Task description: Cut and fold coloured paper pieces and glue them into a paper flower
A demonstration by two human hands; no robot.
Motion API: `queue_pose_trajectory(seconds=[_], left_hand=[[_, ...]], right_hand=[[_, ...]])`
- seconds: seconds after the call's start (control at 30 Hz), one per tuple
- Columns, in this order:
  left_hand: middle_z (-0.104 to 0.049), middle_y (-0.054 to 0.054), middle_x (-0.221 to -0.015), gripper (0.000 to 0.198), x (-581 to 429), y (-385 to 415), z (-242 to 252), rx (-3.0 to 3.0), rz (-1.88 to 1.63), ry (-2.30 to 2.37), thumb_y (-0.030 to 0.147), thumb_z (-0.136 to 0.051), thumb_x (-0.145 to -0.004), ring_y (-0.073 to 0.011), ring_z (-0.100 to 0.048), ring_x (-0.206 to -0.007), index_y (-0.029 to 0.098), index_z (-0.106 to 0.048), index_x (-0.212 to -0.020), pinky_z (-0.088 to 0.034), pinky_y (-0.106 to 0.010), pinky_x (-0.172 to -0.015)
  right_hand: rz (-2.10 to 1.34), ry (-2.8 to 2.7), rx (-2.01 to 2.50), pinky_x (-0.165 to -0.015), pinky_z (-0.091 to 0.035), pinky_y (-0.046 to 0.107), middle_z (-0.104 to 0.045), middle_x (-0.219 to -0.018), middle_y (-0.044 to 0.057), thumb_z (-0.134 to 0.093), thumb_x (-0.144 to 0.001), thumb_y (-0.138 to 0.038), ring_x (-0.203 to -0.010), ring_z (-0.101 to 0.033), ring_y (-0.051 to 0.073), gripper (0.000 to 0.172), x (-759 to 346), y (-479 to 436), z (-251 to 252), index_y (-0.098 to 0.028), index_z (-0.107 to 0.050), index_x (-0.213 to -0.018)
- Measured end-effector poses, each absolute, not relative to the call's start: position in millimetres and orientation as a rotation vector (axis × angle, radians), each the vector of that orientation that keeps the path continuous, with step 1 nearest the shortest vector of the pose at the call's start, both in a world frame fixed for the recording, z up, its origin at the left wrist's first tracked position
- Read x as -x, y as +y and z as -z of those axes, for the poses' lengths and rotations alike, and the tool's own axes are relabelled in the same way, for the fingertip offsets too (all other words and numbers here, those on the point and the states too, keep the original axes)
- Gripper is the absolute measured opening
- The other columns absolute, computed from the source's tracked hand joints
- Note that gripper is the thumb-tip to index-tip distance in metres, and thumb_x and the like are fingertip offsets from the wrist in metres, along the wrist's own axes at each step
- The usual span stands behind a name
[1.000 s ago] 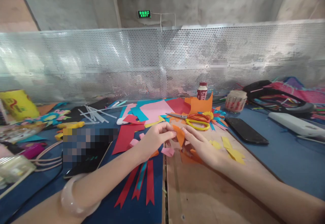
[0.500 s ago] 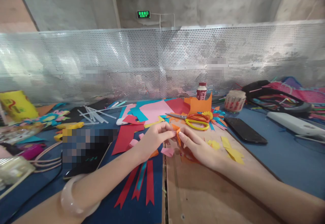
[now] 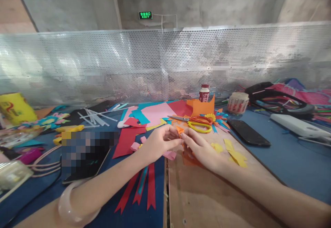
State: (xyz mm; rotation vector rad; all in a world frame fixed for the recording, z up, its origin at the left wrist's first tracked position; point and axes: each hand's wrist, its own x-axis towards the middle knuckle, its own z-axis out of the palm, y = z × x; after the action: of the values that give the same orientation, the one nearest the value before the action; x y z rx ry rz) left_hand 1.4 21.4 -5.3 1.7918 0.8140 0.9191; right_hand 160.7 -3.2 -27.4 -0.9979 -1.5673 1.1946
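Both my hands meet over the middle of the table and pinch a small orange paper piece. My left hand has its fingers closed on the piece from the left. My right hand presses it from the right with fingertips together. Under my right hand lie more orange paper scraps on a brown board. A pink paper scrap lies just below my left hand. Scissors with red and yellow handles rest a little beyond my fingers.
A black phone lies right of the scissors, with yellow cutouts near it. Red ribbon strips, red, pink and blue sheets, a glue bottle, a tape roll and a tablet surround the work area. A perforated metal screen closes the back.
The orange piece has been folded smaller between my fingers, and both hands have drawn closer together and slightly up. Nothing else on the table has moved.
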Motion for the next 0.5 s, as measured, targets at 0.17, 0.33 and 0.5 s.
queue_pose_trajectory(seconds=[0.17, 0.33, 0.5], left_hand=[[-0.062, -0.002, -0.076, 0.013, -0.3, 22.6, 5.6, -1.76, -0.898, 0.791, 0.022, -0.061, -0.07, -0.0143, -0.061, -0.073, 0.016, -0.055, -0.08, -0.047, -0.029, -0.07], [-0.062, -0.001, -0.075, 0.011, -0.3, 23.1, 7.3, -1.75, -0.878, 0.81, 0.019, -0.061, -0.069, -0.013, -0.059, -0.071, 0.016, -0.056, -0.079, -0.046, -0.027, -0.069], [-0.059, 0.0, -0.071, 0.01, -0.9, 23.1, 7.4, -1.737, -0.855, 0.846, 0.021, -0.06, -0.07, -0.0115, -0.057, -0.067, 0.015, -0.055, -0.077, -0.044, -0.025, -0.064]], right_hand=[[-1.108, -1.569, 0.992, -0.046, -0.034, 0.02, -0.049, -0.067, -0.005, -0.047, -0.082, -0.045, -0.052, -0.043, 0.007, 0.026, -160.6, -6.1, 21.3, -0.02, -0.044, -0.077], [-1.027, -1.544, 0.981, -0.043, -0.035, 0.02, -0.048, -0.065, -0.003, -0.049, -0.081, -0.04, -0.053, -0.045, 0.008, 0.022, -161.9, -5.1, 20.4, -0.019, -0.046, -0.074], [-1.046, -1.508, 0.954, -0.041, -0.034, 0.02, -0.047, -0.06, -0.004, -0.051, -0.08, -0.038, -0.047, -0.041, 0.007, 0.021, -163.5, -0.8, 23.5, -0.018, -0.048, -0.072]])
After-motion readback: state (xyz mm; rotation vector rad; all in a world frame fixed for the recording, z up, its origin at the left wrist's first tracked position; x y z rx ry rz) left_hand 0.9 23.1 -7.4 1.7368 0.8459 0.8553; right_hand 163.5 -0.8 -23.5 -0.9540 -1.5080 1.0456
